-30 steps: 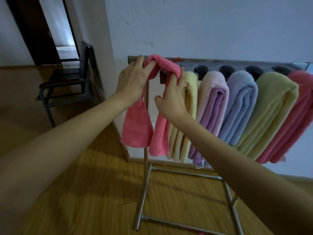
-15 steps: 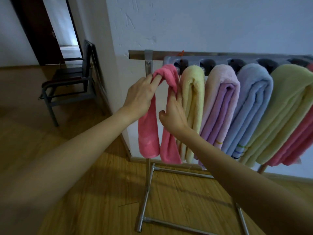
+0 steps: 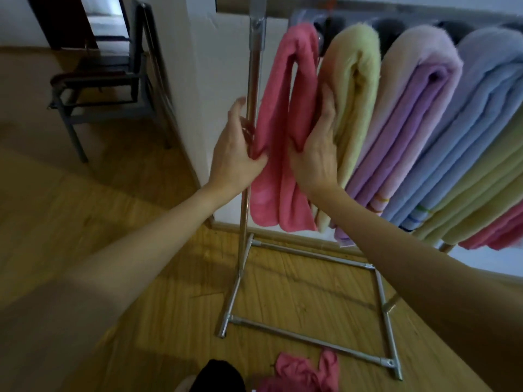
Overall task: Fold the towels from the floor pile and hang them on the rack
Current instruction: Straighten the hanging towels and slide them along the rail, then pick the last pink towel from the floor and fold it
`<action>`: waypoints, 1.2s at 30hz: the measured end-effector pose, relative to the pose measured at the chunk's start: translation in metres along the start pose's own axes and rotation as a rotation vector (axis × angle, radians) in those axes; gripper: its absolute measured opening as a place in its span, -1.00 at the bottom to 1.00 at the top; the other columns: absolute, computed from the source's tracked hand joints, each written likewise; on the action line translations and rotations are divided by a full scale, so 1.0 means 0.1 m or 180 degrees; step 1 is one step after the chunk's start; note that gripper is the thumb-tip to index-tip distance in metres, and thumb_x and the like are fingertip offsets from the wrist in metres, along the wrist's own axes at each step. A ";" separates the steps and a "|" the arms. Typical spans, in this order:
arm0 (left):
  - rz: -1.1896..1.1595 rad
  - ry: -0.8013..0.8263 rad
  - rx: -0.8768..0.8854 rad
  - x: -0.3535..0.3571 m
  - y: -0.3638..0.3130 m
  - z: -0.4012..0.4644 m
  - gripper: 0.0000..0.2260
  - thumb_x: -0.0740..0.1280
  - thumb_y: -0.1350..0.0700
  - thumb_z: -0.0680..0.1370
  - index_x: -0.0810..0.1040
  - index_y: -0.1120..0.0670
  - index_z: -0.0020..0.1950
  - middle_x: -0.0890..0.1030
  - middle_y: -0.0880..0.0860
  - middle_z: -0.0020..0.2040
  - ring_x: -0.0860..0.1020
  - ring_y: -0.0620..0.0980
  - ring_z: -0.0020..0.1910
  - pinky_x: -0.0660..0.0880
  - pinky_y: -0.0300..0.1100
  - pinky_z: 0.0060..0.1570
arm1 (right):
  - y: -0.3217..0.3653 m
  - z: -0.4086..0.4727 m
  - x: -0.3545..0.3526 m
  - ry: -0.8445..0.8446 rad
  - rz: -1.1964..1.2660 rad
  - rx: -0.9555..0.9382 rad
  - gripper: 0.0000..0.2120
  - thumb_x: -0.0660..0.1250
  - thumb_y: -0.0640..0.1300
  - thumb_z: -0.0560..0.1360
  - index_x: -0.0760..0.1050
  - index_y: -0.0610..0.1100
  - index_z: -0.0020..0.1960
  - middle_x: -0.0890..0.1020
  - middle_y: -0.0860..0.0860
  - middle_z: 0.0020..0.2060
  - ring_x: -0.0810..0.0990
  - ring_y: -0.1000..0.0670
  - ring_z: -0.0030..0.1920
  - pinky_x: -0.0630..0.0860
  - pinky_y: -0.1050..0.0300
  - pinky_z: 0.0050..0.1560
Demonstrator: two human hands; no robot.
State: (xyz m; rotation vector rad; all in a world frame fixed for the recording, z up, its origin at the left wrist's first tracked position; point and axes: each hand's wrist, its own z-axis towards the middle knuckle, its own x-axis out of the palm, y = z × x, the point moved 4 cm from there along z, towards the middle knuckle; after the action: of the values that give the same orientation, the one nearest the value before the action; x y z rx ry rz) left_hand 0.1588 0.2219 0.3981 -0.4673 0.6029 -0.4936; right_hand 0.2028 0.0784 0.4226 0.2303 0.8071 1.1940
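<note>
A folded pink towel (image 3: 285, 89) hangs over the left end of the metal rack (image 3: 256, 41), both halves dangling. My left hand (image 3: 236, 154) pinches the left half about midway down. Pressed flat against the right half is my right hand (image 3: 317, 148), wedged between the pink towel and the pale yellow towel (image 3: 353, 80) beside it. To the right hang a lilac towel (image 3: 418, 97), a blue towel (image 3: 486, 108), a green towel (image 3: 498, 182) and a pink one at the far edge. A crumpled pink towel (image 3: 305, 374) lies on the floor at the bottom.
The rack stands against a white wall on a wooden floor, its base bars (image 3: 311, 340) stretching toward me. A dark metal chair (image 3: 107, 89) sits at the left by a doorway. Something black (image 3: 218, 376) is at the bottom edge.
Both hands slid down from the top of the pink towel to its middle, and the towel now hangs straighter. The view tipped downward, bringing the floor towel into sight.
</note>
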 end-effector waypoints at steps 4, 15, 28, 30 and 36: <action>-0.0196 0.0426 -0.0712 0.31 0.40 -0.27 -0.44 0.50 0.04 0.39 0.38 0.11 0.31 0.55 0.04 0.06 0.52 -0.07 -0.06 0.46 -0.33 -0.17 | -0.05 -0.03 0.11 0.0073 -0.0558 0.0260 -0.57 0.27 -0.24 0.45 0.32 -0.30 0.30 0.30 -0.27 0.38 0.51 -0.27 0.10 0.43 -0.02 0.07; -0.0216 -0.0200 -0.1699 0.17 1.05 -0.65 -0.87 0.41 0.17 0.42 0.52 0.17 -0.11 0.59 0.02 -0.24 0.58 0.02 -0.26 0.54 -0.13 -0.27 | 0.04 -0.43 0.45 0.0008 -0.0027 0.0383 -0.74 0.27 -0.27 0.43 0.31 -0.25 0.09 0.48 -0.12 -0.06 0.40 0.00 -0.16 0.29 0.23 -0.20; 0.0179 -0.0068 -0.1171 0.12 0.99 -1.03 -0.88 0.38 0.27 0.43 0.51 0.21 -0.06 0.53 0.03 -0.15 0.50 -0.07 -0.20 0.41 -0.47 -0.26 | -0.46 -1.19 0.95 0.0323 0.0076 0.0926 -0.72 0.22 -0.28 0.46 0.33 -0.30 0.16 0.47 0.03 -0.35 0.52 -0.10 -0.31 0.46 -0.05 -0.31; 0.0192 0.0109 -0.1091 0.27 0.99 -1.15 -0.88 0.39 0.23 0.44 0.51 0.19 -0.07 0.55 0.03 -0.15 0.52 -0.05 -0.19 0.44 -0.40 -0.22 | -0.67 -1.40 1.01 0.0616 0.0089 0.0978 -0.70 0.24 -0.29 0.47 0.35 -0.29 0.19 0.60 -0.07 -0.18 0.61 -0.14 -0.14 0.55 -0.13 -0.16; 0.0443 0.1003 -0.1145 0.74 1.17 -1.89 -0.88 0.36 0.19 0.50 0.51 0.13 0.01 0.56 0.05 -0.03 0.55 -0.05 -0.12 0.51 -0.24 -0.13 | -1.42 -2.20 0.88 0.1733 -0.0418 0.1253 -0.59 0.27 -0.25 0.51 0.32 -0.23 0.34 0.56 -0.13 0.19 0.55 -0.15 0.18 0.51 -0.09 0.13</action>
State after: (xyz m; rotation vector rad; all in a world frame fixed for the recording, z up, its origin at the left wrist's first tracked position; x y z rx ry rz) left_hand 0.1268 0.2220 0.1660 -0.6893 1.0296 -0.3270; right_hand 0.1732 0.0485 0.1498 0.1695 1.5145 0.9727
